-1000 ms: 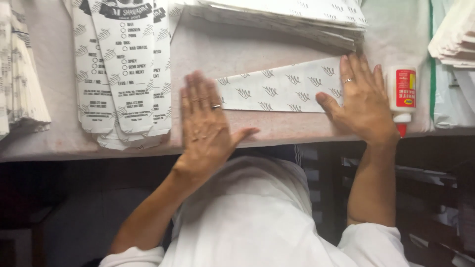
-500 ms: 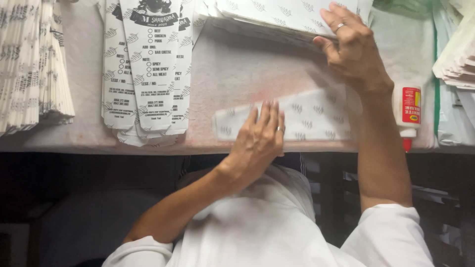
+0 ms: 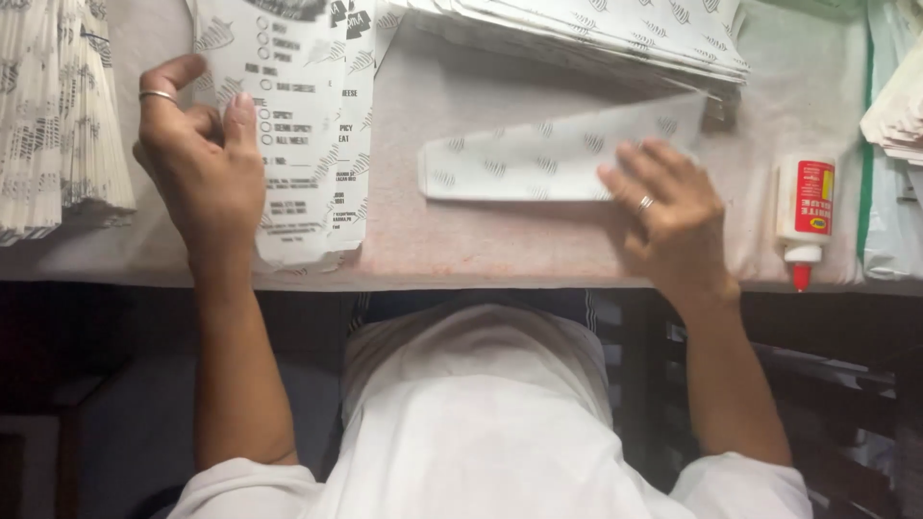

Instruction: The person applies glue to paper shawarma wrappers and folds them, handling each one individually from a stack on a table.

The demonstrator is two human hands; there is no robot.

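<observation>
My left hand [image 3: 197, 163] curls around the left edge of the top printed paper bag [image 3: 298, 125] on a pile of flat white bags at the table's left. My right hand [image 3: 673, 216] lies flat with fingers spread on the right end of a folded white paper piece [image 3: 538, 163] with a small grey leaf pattern. That piece lies across the middle of the table, its right end tucked under a pile of patterned sheets [image 3: 596, 29] at the back. Each hand wears a ring.
A white glue bottle [image 3: 803, 216] with a red label and red tip lies at the right, nozzle toward the table's front edge [image 3: 481, 282]. Stacked folded bags [image 3: 58, 125] stand at far left, more paper stacks [image 3: 899, 106] at far right.
My left hand has left the folded piece and moved left onto the printed bag pile. My right hand came down from the back sheet pile onto the folded piece's right end.
</observation>
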